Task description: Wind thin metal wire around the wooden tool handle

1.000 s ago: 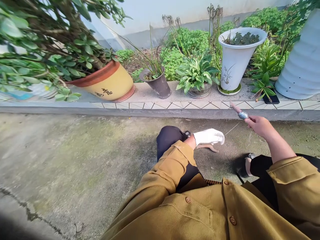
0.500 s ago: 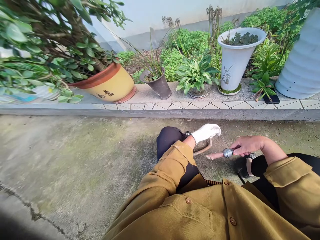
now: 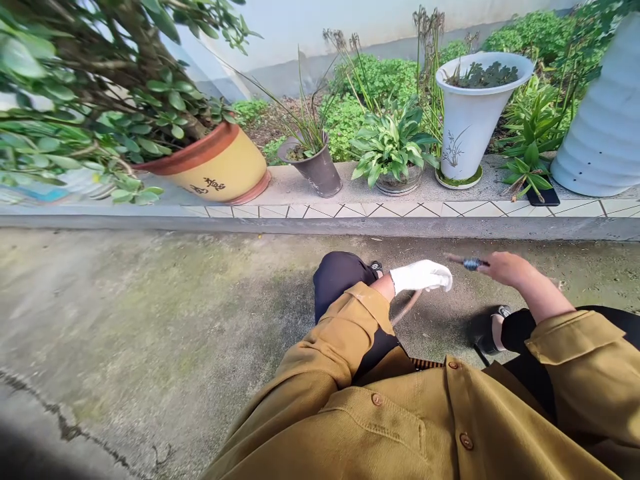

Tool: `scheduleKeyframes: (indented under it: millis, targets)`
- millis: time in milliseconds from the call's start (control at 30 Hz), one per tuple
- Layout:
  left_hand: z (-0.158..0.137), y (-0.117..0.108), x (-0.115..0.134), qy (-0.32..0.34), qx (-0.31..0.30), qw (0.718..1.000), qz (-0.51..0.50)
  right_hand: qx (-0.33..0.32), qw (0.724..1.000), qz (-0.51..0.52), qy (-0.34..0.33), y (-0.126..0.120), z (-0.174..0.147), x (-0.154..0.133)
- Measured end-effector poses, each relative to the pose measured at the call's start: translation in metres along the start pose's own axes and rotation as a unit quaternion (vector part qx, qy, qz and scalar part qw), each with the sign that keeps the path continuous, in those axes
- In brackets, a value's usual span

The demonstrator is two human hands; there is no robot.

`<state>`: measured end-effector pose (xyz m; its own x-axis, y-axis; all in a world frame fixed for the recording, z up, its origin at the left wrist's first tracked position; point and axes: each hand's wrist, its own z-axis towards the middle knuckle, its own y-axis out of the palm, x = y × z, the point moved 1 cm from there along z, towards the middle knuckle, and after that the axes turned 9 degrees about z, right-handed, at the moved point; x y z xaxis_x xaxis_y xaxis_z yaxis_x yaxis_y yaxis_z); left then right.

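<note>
My left hand [image 3: 425, 275], in a white glove, is held in front of my knee with its fingers curled down. A bent brown stick [image 3: 407, 308] comes out below the glove, and its upper end is hidden by the fingers. To the right, my bare right hand [image 3: 510, 268] is closed around a short stick with a coil of silvery wire [image 3: 471, 264] wound on it. The stick's tip points left, towards the glove, and is blurred by motion. No wire can be made out between the hands.
A low tiled ledge [image 3: 300, 211] runs across in front, bearing a yellow pot [image 3: 220, 170], a dark pot [image 3: 320, 170], a leafy plant [image 3: 395, 143], a tall white pot [image 3: 465, 130] and a phone [image 3: 545, 195]. My shoe [image 3: 487, 333] rests on the concrete.
My right hand has moved up and slightly right with the wire-wound stick, which has turned. My gloved left hand has shifted right and a little down. The thin wire between them no longer shows.
</note>
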<state>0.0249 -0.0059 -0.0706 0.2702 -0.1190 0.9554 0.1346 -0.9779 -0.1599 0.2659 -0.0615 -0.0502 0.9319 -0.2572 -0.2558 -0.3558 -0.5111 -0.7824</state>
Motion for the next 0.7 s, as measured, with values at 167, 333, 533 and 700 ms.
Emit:
scheduleKeyframes:
  millis: [167,333,533,700]
  targets:
    - [-0.002,-0.010,-0.003,-0.021,0.090,0.996,-0.021,-0.230,0.964,0.014,-0.133,0.019,-0.015,-0.033]
    - [0.000,-0.018,-0.004,-0.020,0.151,0.988,0.020,-0.330,0.906,0.151,-0.218,0.009,-0.033,-0.041]
    - [0.007,-0.010,-0.011,-0.043,0.146,0.988,0.015,-0.093,0.884,0.413,-0.198,-0.024,-0.035,-0.009]
    - [0.007,0.001,-0.009,-0.005,0.032,0.998,-0.050,0.139,0.911,0.384,-0.063,-0.028,-0.014,0.017]
